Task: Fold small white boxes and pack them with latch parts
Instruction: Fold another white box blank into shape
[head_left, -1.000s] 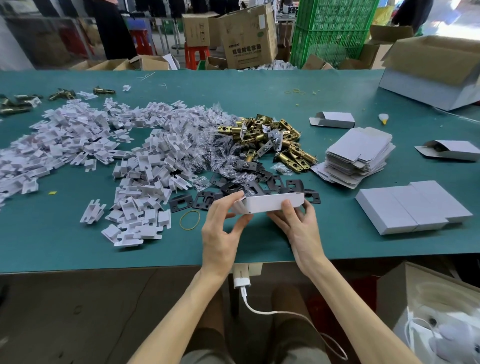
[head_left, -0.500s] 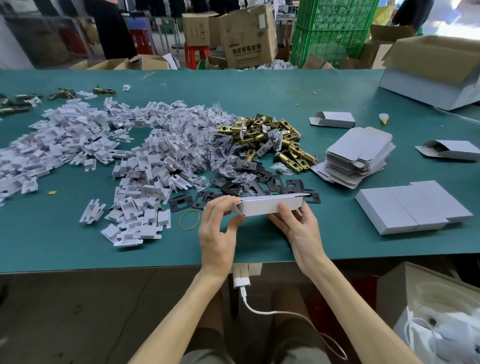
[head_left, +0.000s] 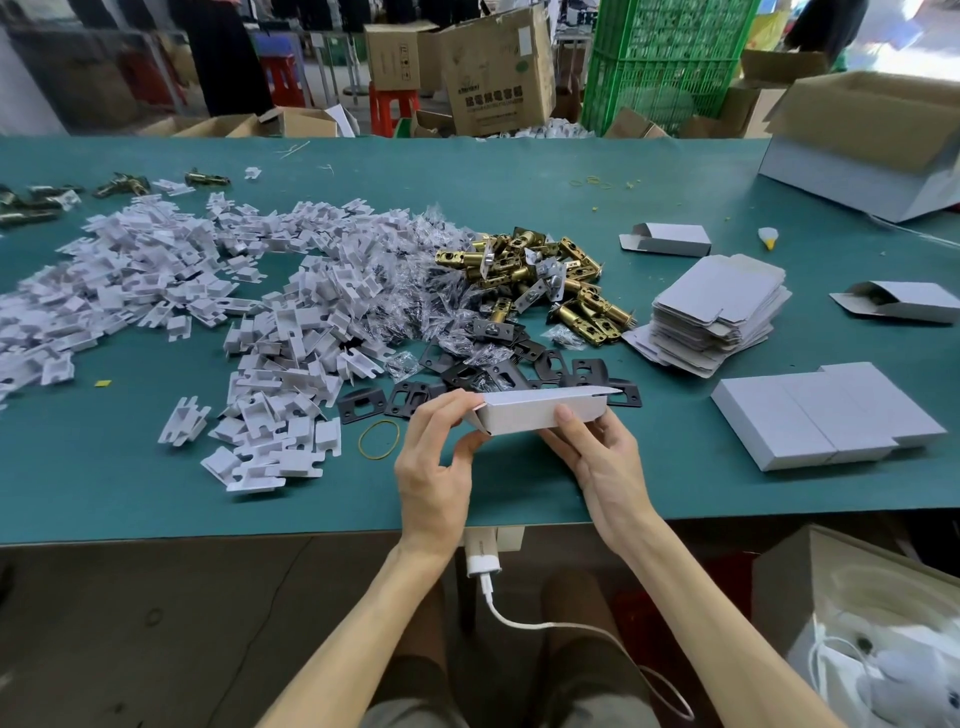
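Note:
I hold a small white box (head_left: 524, 413) just above the green table (head_left: 156, 493), near its front edge. My left hand (head_left: 436, 457) grips the box's left end, fingers curled over the top and thumb at its lower corner. From below, my right hand (head_left: 597, 457) holds the box with the thumb on its front face. Behind the box lie black strike plates (head_left: 467, 371), brass latch bolts (head_left: 540, 280) and small clear bags of screws (head_left: 415, 291). A stack of flat unfolded boxes (head_left: 717, 312) sits at the right.
A wide heap of white plastic inserts (head_left: 218, 312) covers the left and middle. Closed white boxes (head_left: 826, 415) lie in a row at the right. Open boxes (head_left: 665, 239), a large carton (head_left: 872, 150) and a rubber band (head_left: 379, 439) lie around.
The box has tilted slightly, and its top flap now sticks out to the right. My left fingers have curled further over its left end. Both hands stay in place.

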